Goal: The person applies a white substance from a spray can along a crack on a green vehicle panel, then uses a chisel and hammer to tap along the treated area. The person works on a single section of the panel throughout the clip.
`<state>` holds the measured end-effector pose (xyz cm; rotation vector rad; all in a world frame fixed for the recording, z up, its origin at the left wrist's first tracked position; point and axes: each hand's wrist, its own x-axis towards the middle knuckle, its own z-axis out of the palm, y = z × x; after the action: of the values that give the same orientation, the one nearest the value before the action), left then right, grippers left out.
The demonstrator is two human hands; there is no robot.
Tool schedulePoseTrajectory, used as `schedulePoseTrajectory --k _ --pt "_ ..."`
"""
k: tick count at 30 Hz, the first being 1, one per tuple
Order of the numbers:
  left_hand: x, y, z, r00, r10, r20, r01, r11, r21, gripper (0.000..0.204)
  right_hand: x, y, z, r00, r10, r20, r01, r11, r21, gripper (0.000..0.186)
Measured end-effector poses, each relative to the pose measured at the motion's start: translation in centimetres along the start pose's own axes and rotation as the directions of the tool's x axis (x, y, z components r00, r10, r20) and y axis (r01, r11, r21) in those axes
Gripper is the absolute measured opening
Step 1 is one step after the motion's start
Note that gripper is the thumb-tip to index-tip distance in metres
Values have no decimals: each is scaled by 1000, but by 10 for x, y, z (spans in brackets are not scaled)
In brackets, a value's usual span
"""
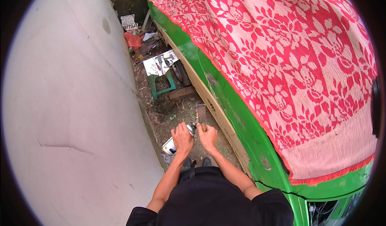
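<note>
My left hand point(182, 139) is wrapped round a white gas torch canister point(169, 146), tilted with its base toward the lower left. The metal torch head point(193, 126) sits at its upper end, close to my right hand. My right hand point(207, 137) is closed on the wooden handle point(204, 128) of a scraper. Its flat, brownish blade point(202, 110) points away from me, beside a thin brass-coloured tube. Both hands are close together over the ground, almost touching. Whether a flame burns at the nozzle I cannot tell.
A pale wall point(80, 105) rises on the left. On the right stands a green vehicle body point(241, 123) with peeling patches, partly under a red-and-pink floral cloth point(281, 65). Ahead, a green stool point(163, 90) bears a white board point(152, 67) with tools, near a wheel point(181, 72).
</note>
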<state>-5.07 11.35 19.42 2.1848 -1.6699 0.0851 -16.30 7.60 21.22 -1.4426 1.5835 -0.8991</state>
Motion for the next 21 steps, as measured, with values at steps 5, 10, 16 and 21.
schedulePoseTrajectory --k 5,10,16,21 --pt "5 9 1 999 26 -31 -24 998 50 50 11 13 11 901 370 225 -425 660 619 36" --pt "5 6 8 1000 9 -20 -8 998 66 53 17 15 10 811 429 398 -579 492 650 34" --pt "3 -19 6 997 -74 -9 74 997 3 56 22 11 6 766 322 557 -611 635 473 35" --pt "16 -69 1 972 -226 -56 221 972 -84 61 39 21 15 786 285 549 -535 758 373 35"
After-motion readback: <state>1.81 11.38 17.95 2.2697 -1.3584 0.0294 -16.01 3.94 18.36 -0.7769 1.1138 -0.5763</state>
